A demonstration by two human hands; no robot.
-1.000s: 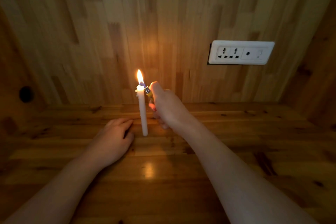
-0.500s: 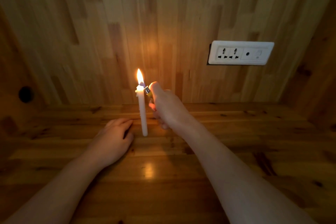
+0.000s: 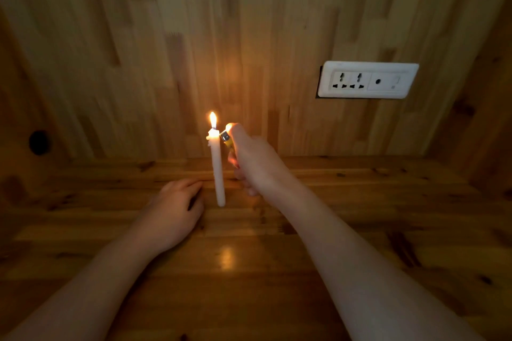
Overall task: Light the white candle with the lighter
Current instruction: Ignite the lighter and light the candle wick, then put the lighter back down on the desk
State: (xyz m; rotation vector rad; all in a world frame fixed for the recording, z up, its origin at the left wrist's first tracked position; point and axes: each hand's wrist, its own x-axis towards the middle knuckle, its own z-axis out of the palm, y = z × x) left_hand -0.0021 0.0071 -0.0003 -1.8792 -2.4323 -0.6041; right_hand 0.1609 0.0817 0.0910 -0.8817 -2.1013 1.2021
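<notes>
Two hands, one lit candle on a wooden surface

One white candle (image 3: 217, 171) stands upright on the wooden surface (image 3: 360, 230), near the middle of the view and a little in front of the wood-panelled wall (image 3: 138, 36). A flame (image 3: 212, 120) burns at its top, and small drips of wax cling to the left side just under the tip. A warm reflection of the light shows on the surface in front of the candle.

The right hand (image 3: 257, 163) is raised just to the right of the candle's top, its fingers (image 3: 243, 177) wrapped around a yellow lighter (image 3: 227, 141) and the thumb on top of it. The lighter's metal head sits just beside the candle's tip; whether it touches the wax cannot be told. No separate flame shows at the lighter.

The left hand (image 3: 174, 210) lies palm down on the surface just left of the candle's base, near it but not touching it. Its fingers are loosely curled and relaxed, holding nothing.

On the wall to the right, well apart from the candle, is a white socket panel (image 3: 368, 80). A dark round hole (image 3: 39, 142) sits at the far left of the wall, low down.
</notes>
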